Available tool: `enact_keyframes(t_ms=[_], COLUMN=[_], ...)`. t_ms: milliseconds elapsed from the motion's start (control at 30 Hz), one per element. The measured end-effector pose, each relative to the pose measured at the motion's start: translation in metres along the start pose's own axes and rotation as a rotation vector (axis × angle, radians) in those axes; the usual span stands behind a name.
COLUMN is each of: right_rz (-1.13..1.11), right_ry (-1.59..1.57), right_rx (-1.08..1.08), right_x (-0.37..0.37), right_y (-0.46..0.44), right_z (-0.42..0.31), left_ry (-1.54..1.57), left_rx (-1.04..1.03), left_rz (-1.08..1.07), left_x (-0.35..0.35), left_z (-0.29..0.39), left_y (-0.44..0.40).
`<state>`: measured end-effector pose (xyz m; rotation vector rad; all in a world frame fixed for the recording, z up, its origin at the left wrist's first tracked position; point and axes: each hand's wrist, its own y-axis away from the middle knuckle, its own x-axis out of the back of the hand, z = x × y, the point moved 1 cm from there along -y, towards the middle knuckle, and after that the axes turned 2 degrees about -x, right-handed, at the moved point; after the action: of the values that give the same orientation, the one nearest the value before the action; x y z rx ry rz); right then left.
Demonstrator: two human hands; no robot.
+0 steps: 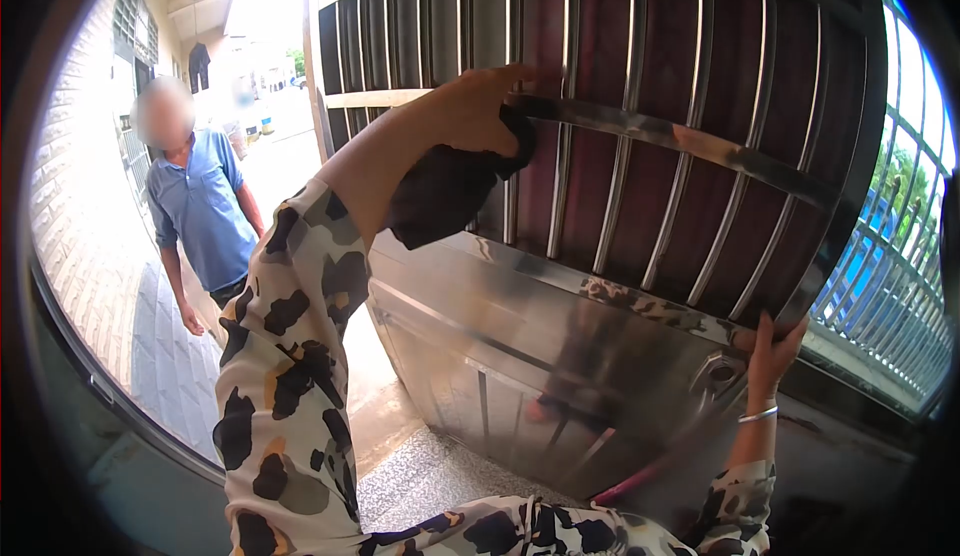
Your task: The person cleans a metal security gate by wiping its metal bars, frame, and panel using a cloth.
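A metal door [480, 306] with upright bars above and a solid shiny panel below fills the middle and right. My left hand [490, 96] is raised at its crossbar [640, 128], closed on a dark cloth [445, 194] that hangs below the palm; some fingers are hidden. Low on the right, my right hand [770, 356] holds the door's edge beside a round lock fitting [718, 374], with thumb and a finger showing. A bracelet [758, 415] circles that wrist.
At the left, a person in a blue shirt [205, 201] stands in a walkway by a light wall [85, 196]. Speckled floor [430, 476] shows under the door. A barred fence [890, 276] stands at the far right, with blue and green beyond it.
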<state>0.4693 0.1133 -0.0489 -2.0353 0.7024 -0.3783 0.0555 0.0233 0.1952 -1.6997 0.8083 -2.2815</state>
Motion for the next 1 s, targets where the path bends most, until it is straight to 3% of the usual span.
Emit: enact_keyframes(t_ms=[67, 300, 333, 367, 500, 567, 600, 667, 700, 767, 900, 967, 1000], right_rz=[-0.001, -0.026, -0.036, 0.027, -0.008, -0.016, -0.021, -0.026, -0.025, -0.026, -0.013, -0.001, -0.006], right_ry=[0.002, -0.005, -0.022, 0.060, -0.008, -0.021, -0.022, -0.032, -0.036, -0.031, -0.031, -0.013, -0.015], right_rx=[-0.008, -0.103, -0.136, 0.032, -0.053, -0.045, -0.043, -0.088, -0.087, -0.065, -0.057, 0.005, 0.004], right_x=[0.002, 0.004, 0.003, 0.000, 0.002, 0.002, 0.002, 0.002, 0.002, 0.002, 0.001, 0.001, 0.001], right_y=[0.002, 0.000, 0.001, 0.001, 0.001, 0.001, 0.001, 0.000, -0.001, -0.001, 0.003, 0.002, 0.002], right_z=[0.001, -0.006, -0.007, 0.009, 0.002, 0.003, 0.001, -0.005, -0.006, -0.006, 0.007, 0.007, 0.006], left_ry=[-0.139, -0.408, -0.337, -0.270, -0.146, 0.278, 0.279, 0.878, 0.876, 0.672, 0.361, -0.220, -0.219], left_rx=[0.067, 0.157, 0.145, 0.136, 0.060, 0.057, 0.062, 0.108, 0.107, -0.024, 0.042, -0.072, -0.066], left_rz=[-0.143, -0.093, -0.055, -0.019, 0.024, 0.008, 0.009, -0.068, -0.066, -0.130, -0.161, -0.154, -0.156], left_x=[0.003, -0.027, -0.025, -0.022, -0.026, -0.022, -0.023, -0.022, -0.017, -0.010, 0.002, 0.002, -0.002], left_z=[0.004, 0.022, 0.023, 0.023, 0.016, 0.027, 0.020, -0.004, -0.011, -0.021, 0.004, 0.011, 0.008], left_y=[0.000, -0.024, -0.024, -0.024, -0.025, -0.013, -0.012, -0.010, -0.008, -0.010, -0.001, -0.005, -0.008])
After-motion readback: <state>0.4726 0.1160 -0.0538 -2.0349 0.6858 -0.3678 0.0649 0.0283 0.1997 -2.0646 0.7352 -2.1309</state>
